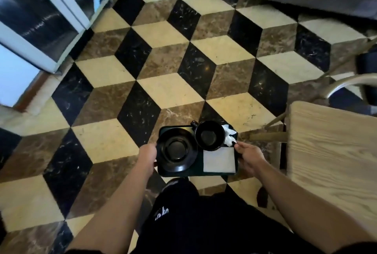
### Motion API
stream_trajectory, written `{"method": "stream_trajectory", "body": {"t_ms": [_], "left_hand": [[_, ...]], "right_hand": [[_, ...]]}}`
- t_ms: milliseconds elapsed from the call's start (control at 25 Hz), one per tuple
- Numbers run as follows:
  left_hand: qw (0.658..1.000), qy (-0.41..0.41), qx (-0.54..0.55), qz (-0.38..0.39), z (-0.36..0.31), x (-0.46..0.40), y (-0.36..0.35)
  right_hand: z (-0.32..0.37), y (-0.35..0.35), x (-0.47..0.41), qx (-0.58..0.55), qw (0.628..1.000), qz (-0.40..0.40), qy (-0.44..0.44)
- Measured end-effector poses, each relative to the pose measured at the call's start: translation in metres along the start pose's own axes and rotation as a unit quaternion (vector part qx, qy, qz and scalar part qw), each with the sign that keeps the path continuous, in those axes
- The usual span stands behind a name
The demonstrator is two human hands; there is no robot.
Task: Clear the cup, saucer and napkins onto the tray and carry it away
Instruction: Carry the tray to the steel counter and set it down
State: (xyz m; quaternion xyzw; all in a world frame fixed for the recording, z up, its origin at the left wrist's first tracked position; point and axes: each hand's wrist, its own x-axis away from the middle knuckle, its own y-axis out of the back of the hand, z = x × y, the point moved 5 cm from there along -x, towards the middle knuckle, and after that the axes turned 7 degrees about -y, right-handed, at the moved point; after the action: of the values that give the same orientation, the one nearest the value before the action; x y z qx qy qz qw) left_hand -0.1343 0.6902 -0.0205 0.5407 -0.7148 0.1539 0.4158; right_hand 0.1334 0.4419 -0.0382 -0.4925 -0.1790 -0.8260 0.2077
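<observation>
From the head camera, your left hand (147, 156) grips the left edge of the dark tray (199, 172) and your right hand (247, 158) is closed on its right edge, holding it above the checkered floor (163, 66). The black saucer (175, 150) fills the tray's left half, the black cup (210, 135) sits at the far edge, a crumpled napkin (229, 134) in the far right corner, a flat napkin (220, 161) in the near right corner. Your fingers under the tray are hidden; the wooden table (334, 151) is cut off at right.

both bare forearms reach forward and down, roughly parallel. the left hand (147, 156) is curled in a closed grip; the right hand (249, 158) likewise, fingers wrapped, thumb on top.
</observation>
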Motion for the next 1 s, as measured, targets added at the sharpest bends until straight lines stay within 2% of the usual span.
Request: {"method": "stream_trajectory", "body": {"t_ms": [200, 440, 1000], "left_hand": [[0.998, 0.007, -0.045, 0.048, -0.096, -0.052, -0.039], [0.988, -0.029, -0.109, 0.102, -0.184, -0.112, -0.100], [0.976, -0.058, -0.190, 0.092, -0.385, -0.184, -0.318]], "right_hand": [[0.066, -0.017, -0.018, -0.047, 0.998, -0.045, 0.026], [0.130, -0.021, -0.049, -0.129, 0.989, -0.066, 0.018], [0.374, 0.040, -0.169, -0.152, 0.987, -0.046, 0.032]]}}
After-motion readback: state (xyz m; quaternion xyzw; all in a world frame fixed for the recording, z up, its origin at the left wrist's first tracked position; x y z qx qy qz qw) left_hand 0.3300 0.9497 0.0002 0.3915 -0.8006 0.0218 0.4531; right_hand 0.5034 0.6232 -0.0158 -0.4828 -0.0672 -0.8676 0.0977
